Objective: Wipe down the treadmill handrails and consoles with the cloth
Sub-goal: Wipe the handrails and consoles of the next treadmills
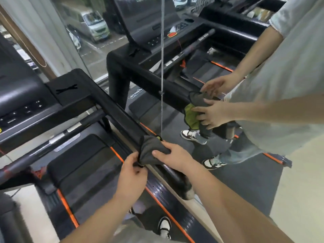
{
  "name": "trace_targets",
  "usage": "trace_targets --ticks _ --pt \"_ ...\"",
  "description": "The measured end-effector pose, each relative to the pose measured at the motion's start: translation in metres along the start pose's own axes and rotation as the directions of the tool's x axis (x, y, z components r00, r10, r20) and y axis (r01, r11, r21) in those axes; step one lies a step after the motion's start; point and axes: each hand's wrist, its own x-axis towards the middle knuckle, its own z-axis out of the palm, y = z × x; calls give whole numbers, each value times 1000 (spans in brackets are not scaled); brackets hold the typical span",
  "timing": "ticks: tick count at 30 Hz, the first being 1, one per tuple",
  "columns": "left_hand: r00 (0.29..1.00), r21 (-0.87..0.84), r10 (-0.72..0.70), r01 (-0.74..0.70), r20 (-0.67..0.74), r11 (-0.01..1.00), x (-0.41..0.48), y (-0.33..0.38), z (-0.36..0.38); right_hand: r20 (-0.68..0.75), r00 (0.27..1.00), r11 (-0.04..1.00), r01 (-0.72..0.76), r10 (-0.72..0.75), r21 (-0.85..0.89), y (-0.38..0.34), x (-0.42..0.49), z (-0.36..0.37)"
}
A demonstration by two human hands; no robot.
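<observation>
Gripping cloth (pixel 152 151) at frame centre, both hands on it. Left hand (pixel 133 174) pinches hanging lower edge. Right hand (pixel 172 159) curls over top, holding it against handrail (pixel 112 108). Cloth grey, wrapped round handrail. Belt (pixel 84 155) below, orange trim. Console (pixel 22 102) at left edge. Mirror (pixel 233 165) at right shows same hands and cloth, green side out. Van (pixel 91 21) outside window, upper left.
</observation>
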Motion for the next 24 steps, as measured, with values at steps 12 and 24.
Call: trace_targets --ticks 12,24 --pt "960 -113 -276 280 51 953 -18 -16 31 -344 938 942 80 40 327 95 -118 48" --pt "961 -113 -276 278 29 954 -11 -11 17 107 987 964 -144 123 225 29 -27 -14"
